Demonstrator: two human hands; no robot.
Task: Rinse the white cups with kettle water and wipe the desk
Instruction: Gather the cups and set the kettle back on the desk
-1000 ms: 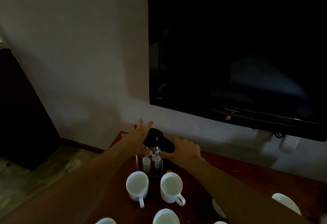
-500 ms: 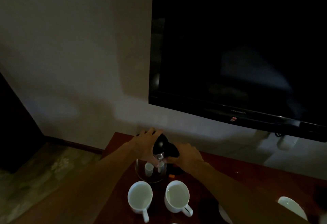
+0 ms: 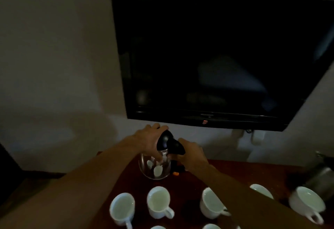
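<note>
White ceramic cups with loop handles stand nearest me, in a loose row on the dark reddish wooden surface [image 3: 235,170]. One white mug [image 3: 158,201] sits below my left hand and another white cup [image 3: 211,203] sits below my right forearm, both upright with their mouths up. A third white mug [image 3: 122,208] stands to the left of the first.

Beyond them, just past the row, stands the clear glass kettle with a black lid and black handle [image 3: 157,167]. Both hands are already on it. My left hand [image 3: 147,141] curls over the raised black lid [image 3: 164,138] from the left side, fingers wrapped across its top. My right hand [image 3: 192,154] wraps the black handle [image 3: 176,147] on the right side of the body.

What matters for the pour, as I judge it: the kettle stands upright, its long axis vertical, and the cups lie on the near side of both hands, toward me. The right hand holds the carrying grip, so it looks like the one to lift and tip toward the cups. The spout's direction is hidden by my left hand.

Farthest off, a black flat screen [image 3: 216,56] hangs on the pale wall above the kettle.
</note>
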